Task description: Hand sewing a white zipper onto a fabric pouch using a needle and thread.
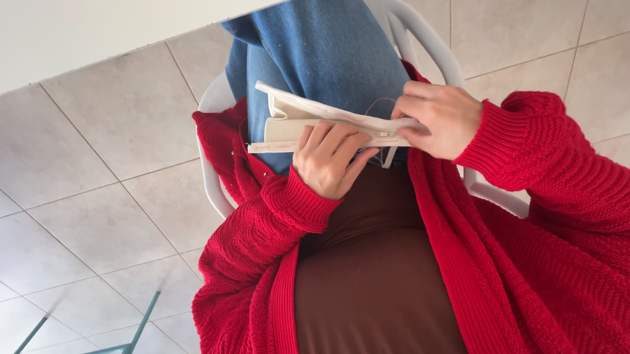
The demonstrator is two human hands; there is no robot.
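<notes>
A folded piece of cream fabric (310, 121) with faint pink lines lies across my lap over blue jeans (326, 45). My left hand (329, 160) grips its near edge from below, fingers curled over the cloth. My right hand (439, 118) pinches the fabric's right end, where a thin thread (377, 102) loops up. Both arms wear red knitted cardigan sleeves. Whether a needle is in my right fingers cannot be told.
I sit on a white plastic chair (431, 41) over a pale tiled floor (97, 211). A white table edge (90, 22) fills the upper left. A thin teal metal frame (124, 331) shows at the bottom left.
</notes>
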